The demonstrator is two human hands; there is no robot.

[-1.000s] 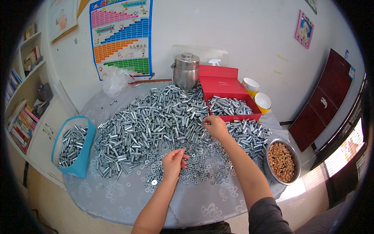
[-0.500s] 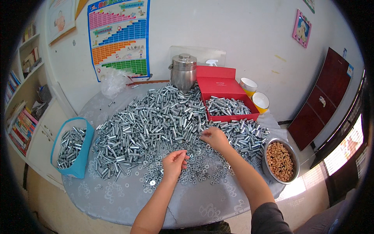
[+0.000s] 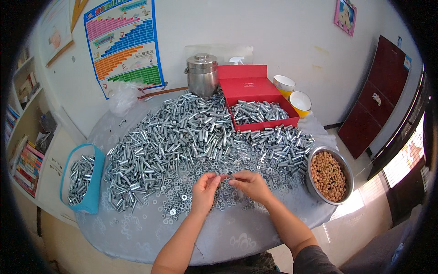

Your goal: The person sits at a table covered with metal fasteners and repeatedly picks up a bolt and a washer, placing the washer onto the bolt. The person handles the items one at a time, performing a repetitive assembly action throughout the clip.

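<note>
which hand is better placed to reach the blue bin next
Probably the left hand: it is nearer the blue bin, off to the left; the right hand would likely cross over the left.

Bright glare on the floor

We see glossy metal sleeves, smooth metal washers, a satiny metal canister, a crinkled plastic bag and a softly lustrous cloth tablecloth
</note>
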